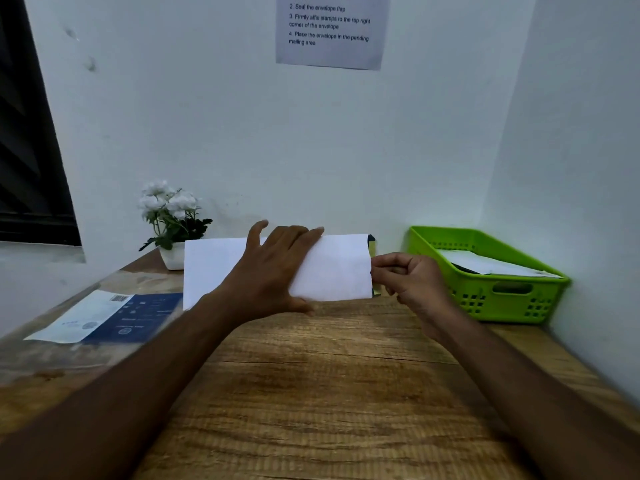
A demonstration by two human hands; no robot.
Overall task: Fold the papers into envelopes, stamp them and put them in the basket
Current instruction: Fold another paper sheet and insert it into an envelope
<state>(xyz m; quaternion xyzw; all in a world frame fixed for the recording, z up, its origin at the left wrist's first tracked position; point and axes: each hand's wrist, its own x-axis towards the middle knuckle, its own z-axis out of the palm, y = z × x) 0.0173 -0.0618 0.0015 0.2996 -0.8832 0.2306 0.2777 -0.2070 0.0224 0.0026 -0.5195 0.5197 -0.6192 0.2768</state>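
A white folded paper envelope [337,270] lies on the wooden table [329,393] near the back wall. My left hand [273,268] lies flat across its middle, fingers spread, pressing it down. My right hand [408,275] pinches the envelope's right edge, where a dark and yellow strip [372,244] shows. To the right, against the wall, stands a green plastic basket [485,299] with white envelopes [491,265] inside.
A blue and white printed packet [110,317] lies at the table's left. A small white pot of white flowers [171,223] stands behind the envelope on the left. An instruction sheet [330,29] hangs on the back wall. Walls close in behind and on the right.
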